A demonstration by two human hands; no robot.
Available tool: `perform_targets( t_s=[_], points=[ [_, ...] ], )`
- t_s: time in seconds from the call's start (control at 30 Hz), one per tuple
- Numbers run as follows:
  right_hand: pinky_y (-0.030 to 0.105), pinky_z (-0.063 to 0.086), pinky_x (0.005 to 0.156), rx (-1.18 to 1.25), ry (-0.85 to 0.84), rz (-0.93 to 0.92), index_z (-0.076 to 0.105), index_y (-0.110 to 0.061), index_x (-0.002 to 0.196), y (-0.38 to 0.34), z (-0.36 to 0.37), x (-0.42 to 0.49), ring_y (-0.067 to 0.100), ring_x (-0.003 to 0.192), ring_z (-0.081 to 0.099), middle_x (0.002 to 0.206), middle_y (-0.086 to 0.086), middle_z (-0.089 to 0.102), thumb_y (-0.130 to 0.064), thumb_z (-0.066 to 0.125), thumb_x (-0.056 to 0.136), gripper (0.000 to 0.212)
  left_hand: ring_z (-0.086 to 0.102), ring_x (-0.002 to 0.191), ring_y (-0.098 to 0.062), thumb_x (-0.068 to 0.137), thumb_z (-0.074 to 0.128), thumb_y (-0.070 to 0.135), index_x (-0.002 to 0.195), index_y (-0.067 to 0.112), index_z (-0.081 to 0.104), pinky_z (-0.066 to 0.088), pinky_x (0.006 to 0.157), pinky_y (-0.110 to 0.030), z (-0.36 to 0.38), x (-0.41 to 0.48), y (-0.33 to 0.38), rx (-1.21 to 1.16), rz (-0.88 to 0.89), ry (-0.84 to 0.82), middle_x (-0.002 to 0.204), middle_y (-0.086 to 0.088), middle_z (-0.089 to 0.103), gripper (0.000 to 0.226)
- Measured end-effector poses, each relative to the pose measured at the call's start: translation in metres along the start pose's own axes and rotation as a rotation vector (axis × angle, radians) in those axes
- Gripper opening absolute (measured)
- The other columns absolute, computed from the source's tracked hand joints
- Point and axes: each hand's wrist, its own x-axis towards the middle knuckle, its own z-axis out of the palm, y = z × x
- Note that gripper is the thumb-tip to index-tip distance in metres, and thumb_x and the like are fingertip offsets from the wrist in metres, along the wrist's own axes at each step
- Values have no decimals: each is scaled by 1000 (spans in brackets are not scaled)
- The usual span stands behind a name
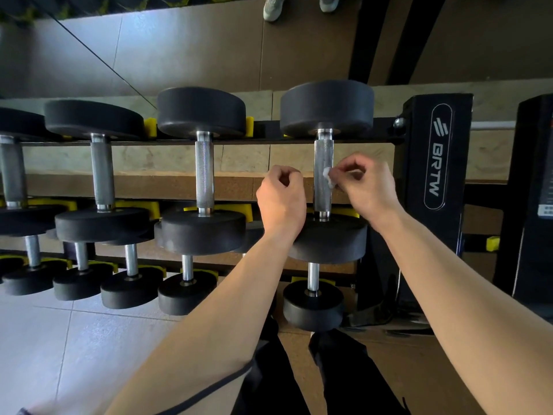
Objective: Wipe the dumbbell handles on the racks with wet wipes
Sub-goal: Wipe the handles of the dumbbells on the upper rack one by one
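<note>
K: Forearms (209, 324) fill the foreground, both reaching toward the top row. Status?

M: Left hand (281, 199) is curled into a fist just left of the handle, with nothing visible in it. Wet wipe (327, 176) sits against the handle (322, 157) of the rightmost top-row dumbbell (327, 107), about mid-length. Right hand (365, 187) pinches it there.

K: Progress?

M: Looks mid-wipe on that one handle. The other handles show no sheen either way, so he can't tell which are done. If the person is working left to right, the top row is nearly finished and the lower row remains. That's a guess.

K: Counts?

M: Top row has four dumbbells, the leftmost cut off by the frame edge. Lower row has five visible, with more heads half hidden behind. One wipe, two hands. One logo-marked upright of the rack (434, 151) at the right.
</note>
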Motion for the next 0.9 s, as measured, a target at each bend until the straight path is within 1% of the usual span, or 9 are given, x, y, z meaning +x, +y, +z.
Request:
perform_targets(
  t_s=[0.1,0.2,0.37,0.47,0.53,0.6,0.73,0.83,0.9],
  points=[
    [40,58,84,-55,-80,29,72,-20,83,12,-4,-19,12,84,68,84,-6,72,-27,80,83,11,59,79,-3,99,56,17,93,26,63,40,61,-9,0,0,1,-4,-4,-2,86,12,63,13],
    [33,58,80,-108,-149,19,73,-21,81,11,-10,-16,9,82,67,83,-8,71,-23,82,81,10,59,80,-3,99,56,16,92,27,63,41,64,-12,0,0,1,-9,1,-4,86,12,63,14],
    [28,55,80,13,9,33,71,-21,83,2,-4,-3,8,83,68,85,-6,71,-18,77,87,8,58,79,-2,100,56,16,96,25,63,38,63,-9,0,0,1,-1,-8,1,86,14,61,12],
    [31,57,79,-34,-108,70,72,-21,80,13,-7,-16,11,82,69,83,-6,72,-20,79,85,8,57,79,-1,99,57,17,96,26,63,38,62,-8,0,0,2,-2,-12,0,86,13,61,11],
    [27,54,76,-142,-244,76,74,-21,78,12,-14,-20,5,79,67,81,-8,72,-25,82,81,9,58,79,-1,99,57,17,96,25,63,38,62,-8,-1,-1,3,-4,-14,0,86,14,61,11],
    [23,49,73,-221,-284,37,74,-21,79,3,-18,-19,3,79,65,81,-10,71,-28,83,80,11,58,78,1,99,57,17,97,25,64,40,62,-7,-3,-3,3,-14,1,-13,85,14,62,11],
    [18,51,68,-33,3,-12,73,-24,84,-24,-13,-21,4,76,65,80,-10,70,-27,81,83,9,62,79,7,98,62,19,100,20,72,46,66,-6,-12,-10,2,-9,125,-147,86,12,69,9],
    [19,55,69,20,68,-35,74,-22,88,-29,2,-30,5,77,67,81,-10,71,-27,82,83,10,68,84,-1,96,69,22,102,26,75,55,75,-17,-23,-17,1,-37,120,-258,87,12,73,9],
    [21,56,72,54,81,-14,76,-19,92,-31,11,-34,5,80,68,84,-10,72,-27,80,85,11,70,85,-6,94,72,21,99,26,75,59,82,-28,-30,-19,1,-74,94,-279,87,9,75,8]
  ],
)
